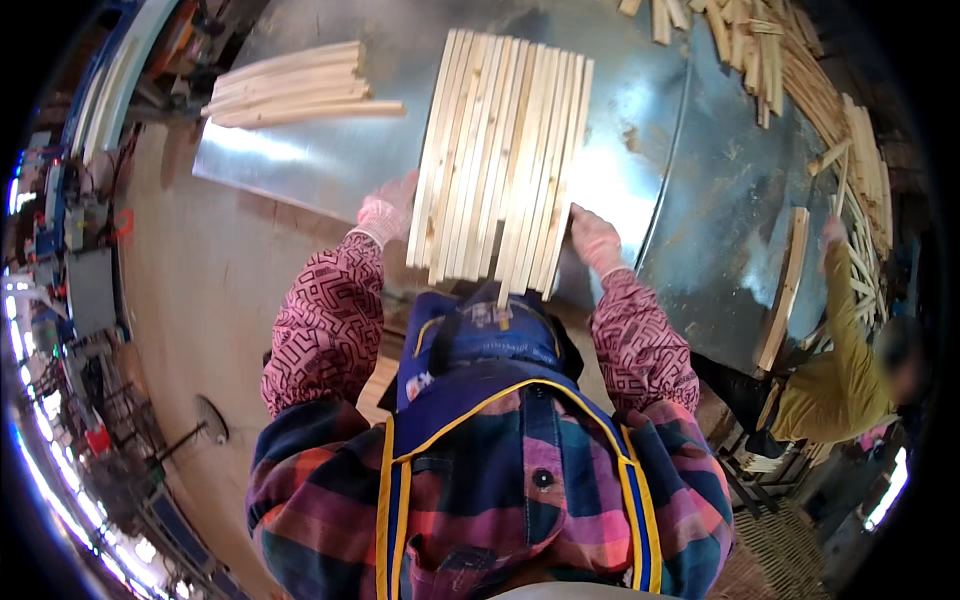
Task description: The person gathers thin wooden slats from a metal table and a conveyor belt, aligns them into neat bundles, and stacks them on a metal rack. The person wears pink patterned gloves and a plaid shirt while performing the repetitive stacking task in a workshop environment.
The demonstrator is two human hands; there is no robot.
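A wide row of pale wooden strips (505, 150) lies side by side in front of me, its near ends uneven and reaching over my blue apron. One strip sticks out further toward me than the others. My left hand (388, 208), in a pinkish glove, grips the row's left edge, its fingertips hidden by the wood. On the opposite edge my right hand (596, 238), gloved alike, is closed with thumb and fingers at the outermost strip. Beneath the row is a shiny metal table (330, 178).
A smaller bundle of strips (300, 85) rests at the table's left. Wood piles (765, 60) lie at the far right, and a single board (784, 290) lies near the right edge. A co-worker in a yellow-green top (835, 395) reaches toward that wood. A fan (211, 419) stands at the left.
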